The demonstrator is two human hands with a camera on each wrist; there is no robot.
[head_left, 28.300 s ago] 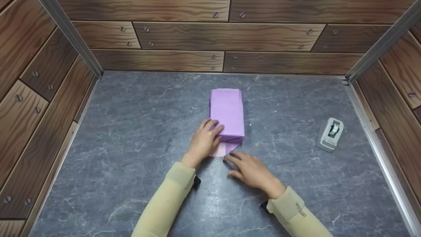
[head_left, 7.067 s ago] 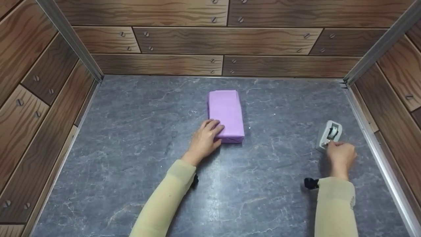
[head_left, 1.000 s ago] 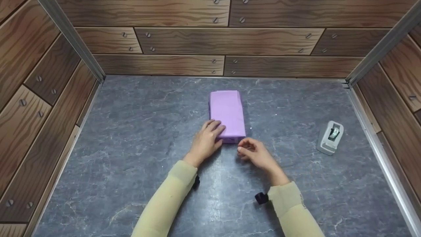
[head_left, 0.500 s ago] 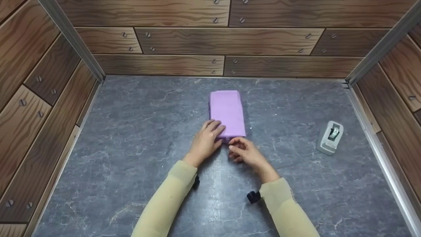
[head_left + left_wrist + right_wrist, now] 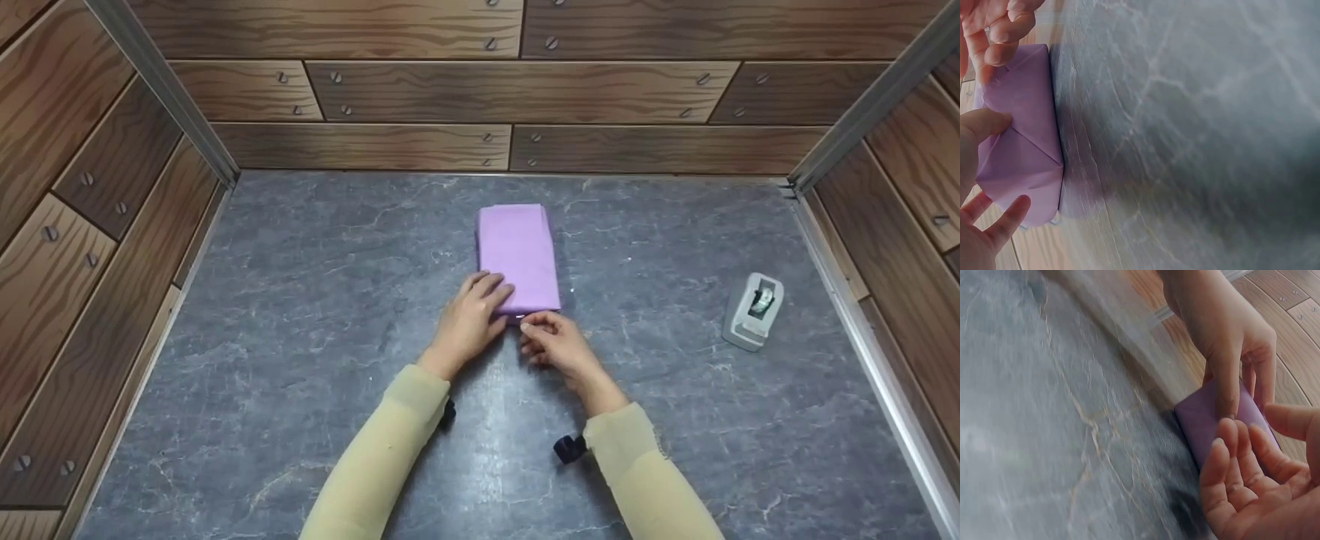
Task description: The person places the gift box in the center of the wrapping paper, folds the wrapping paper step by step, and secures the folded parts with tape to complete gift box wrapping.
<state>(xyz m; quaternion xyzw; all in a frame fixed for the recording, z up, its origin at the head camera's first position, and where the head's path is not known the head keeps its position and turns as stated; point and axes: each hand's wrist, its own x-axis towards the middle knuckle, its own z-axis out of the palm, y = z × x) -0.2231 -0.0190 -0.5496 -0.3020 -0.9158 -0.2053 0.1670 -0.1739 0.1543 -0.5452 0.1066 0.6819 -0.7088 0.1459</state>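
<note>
A box wrapped in purple paper [image 5: 519, 251] lies on the tabletop, its folded end [image 5: 1030, 129] turned toward the person. My left hand [image 5: 471, 319] grips the box's near left corner, fingers over the top and thumb on the end flap. At the near right of that end is my right hand [image 5: 556, 346], thumb and index tips brought together. A small glint of clear tape [image 5: 520, 316] shows right at these fingertips, against the folded end. In the right wrist view the right hand's other fingers [image 5: 1233, 461] curl loosely in front of the box.
A grey tape dispenser [image 5: 753, 312] with its roll stands at the right of the dark marbled tabletop [image 5: 337, 247]. Wood-pattern walls [image 5: 420, 90] enclose the back and sides, with metal rails [image 5: 874, 390] along the edges.
Long ago an end flap stuck out; it is now folded up. The right hand was at the dispenser, then came to the box's end and has slid slightly left. The left hand has stayed put.
</note>
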